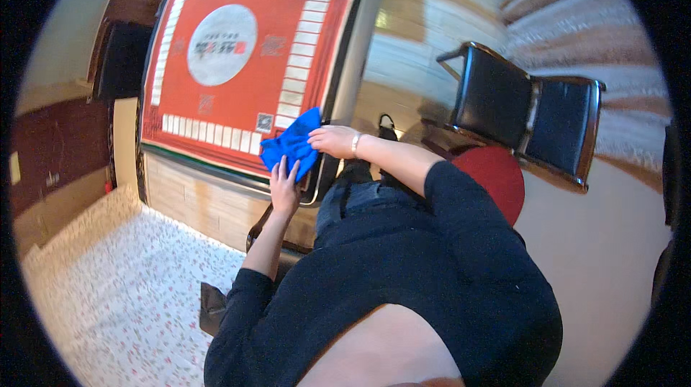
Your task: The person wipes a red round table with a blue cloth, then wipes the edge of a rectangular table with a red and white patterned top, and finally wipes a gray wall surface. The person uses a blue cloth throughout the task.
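A crumpled blue cloth (pixel 294 141) lies over the near right corner of a mahjong table (pixel 208 168). My right hand (pixel 333 141), with a light band at its wrist, grips the cloth's right edge beside the table's dark rim. From the near side, my left hand (pixel 285 186) holds the lower edge, its fingers spread over the fabric and its thumb hidden. The table's red mat (pixel 227 104) has a white central disc and rows of white tile-like rectangles along its sides. Whether those are printed or loose cannot be told.
A dark-seated chair (pixel 491 90) stands to the right, next to a round red seat (pixel 494 179). Part of another wooden chair (pixel 260 228) is close by my left forearm. A black chair back (pixel 125 58) is beyond the table's left side. A flower-patterned sheet (pixel 140 290) covers the lower left.
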`<action>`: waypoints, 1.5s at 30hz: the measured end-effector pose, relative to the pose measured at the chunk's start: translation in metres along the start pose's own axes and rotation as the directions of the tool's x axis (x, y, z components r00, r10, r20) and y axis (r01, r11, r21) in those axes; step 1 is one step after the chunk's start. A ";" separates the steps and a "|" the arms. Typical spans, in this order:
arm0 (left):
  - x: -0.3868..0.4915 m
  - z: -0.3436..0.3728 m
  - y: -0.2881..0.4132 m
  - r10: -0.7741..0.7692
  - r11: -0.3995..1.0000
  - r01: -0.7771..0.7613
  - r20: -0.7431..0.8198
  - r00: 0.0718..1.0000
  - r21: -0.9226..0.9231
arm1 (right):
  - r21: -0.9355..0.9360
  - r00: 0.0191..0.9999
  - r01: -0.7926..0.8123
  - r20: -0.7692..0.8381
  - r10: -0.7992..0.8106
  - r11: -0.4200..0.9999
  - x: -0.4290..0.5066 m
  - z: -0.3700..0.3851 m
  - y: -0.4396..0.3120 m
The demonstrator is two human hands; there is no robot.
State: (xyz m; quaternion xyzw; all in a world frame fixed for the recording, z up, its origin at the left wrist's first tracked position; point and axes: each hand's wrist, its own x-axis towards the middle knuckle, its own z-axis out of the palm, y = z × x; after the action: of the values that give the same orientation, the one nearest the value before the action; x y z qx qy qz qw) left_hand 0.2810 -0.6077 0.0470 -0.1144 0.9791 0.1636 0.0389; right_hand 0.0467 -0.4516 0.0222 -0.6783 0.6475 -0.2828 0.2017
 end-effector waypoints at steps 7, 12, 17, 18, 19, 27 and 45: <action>-0.001 0.006 -0.002 -0.059 0.998 0.059 -0.028 0.998 -0.010 | 0.030 0.994 -0.082 -0.072 0.084 0.996 0.002 0.008 -0.004; -0.004 0.007 0.003 0.011 0.990 -0.018 -0.049 0.999 -0.142 | 0.057 0.997 -0.033 -0.073 0.038 0.998 0.002 0.009 0.004; 0.023 -0.017 0.022 0.074 0.967 -0.042 0.119 0.990 -0.252 | 0.234 0.962 -0.257 -0.035 0.272 0.938 -0.045 -0.010 0.009; 0.038 -0.021 0.031 0.087 0.968 -0.047 0.155 0.984 -0.248 | 0.270 0.943 -0.315 -0.016 0.331 0.910 -0.060 -0.016 0.014; 0.056 -0.023 0.043 0.106 0.962 -0.055 0.182 0.978 -0.269 | 0.308 0.922 -0.369 0.003 0.387 0.877 -0.077 -0.022 0.018; 0.219 -0.004 0.170 0.381 0.922 -0.294 0.461 0.801 -0.251 | 0.489 0.664 -0.606 -0.123 0.737 0.628 -0.247 -0.067 0.072; 0.480 -0.043 0.157 0.572 0.624 -0.666 0.342 0.746 0.410 | 0.783 0.581 -0.339 -0.261 0.771 0.521 -0.118 -0.183 0.253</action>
State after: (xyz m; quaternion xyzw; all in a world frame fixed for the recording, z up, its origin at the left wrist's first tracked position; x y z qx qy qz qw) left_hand -0.2235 -0.5788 0.0819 0.2601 0.9569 -0.0870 0.0959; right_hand -0.2649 -0.3378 -0.0154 -0.1760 0.7214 -0.5982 0.3013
